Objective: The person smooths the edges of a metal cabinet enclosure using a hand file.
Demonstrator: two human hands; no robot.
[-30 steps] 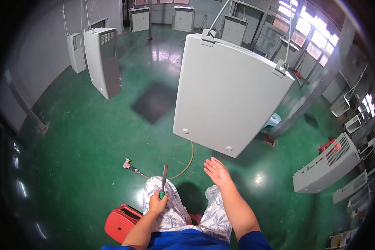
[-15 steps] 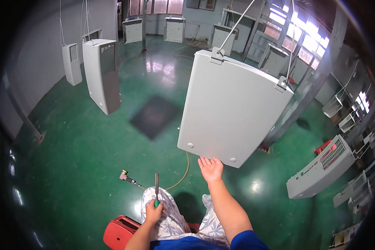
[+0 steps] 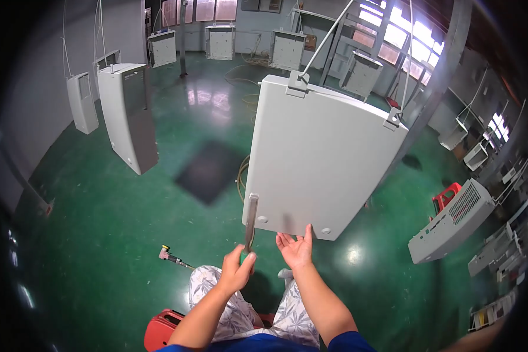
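A large white metal panel (image 3: 322, 158) hangs tilted in front of me, with two round pads near its lower edge. My left hand (image 3: 239, 270) is closed round the green handle of a flat file (image 3: 251, 217). The file's blade points up, overlapping the panel's lower left edge in view. Palm up, my right hand (image 3: 296, 252) grips the panel's bottom edge: the thumb lies on the near side, and the fingertips are partly hidden beneath the edge.
An air tool (image 3: 173, 256) with a hose lies on the green floor at left. A red stool (image 3: 161, 328) is at lower left. Other panels hang around, including a tall white one (image 3: 126, 117) at left and a vented one (image 3: 452, 223) at right. A grey post (image 3: 437, 88) stands behind.
My left hand has lifted the file from over my knee up to the panel's lower left edge. My right thumb has come up onto the panel's near side. The view has shifted slightly.
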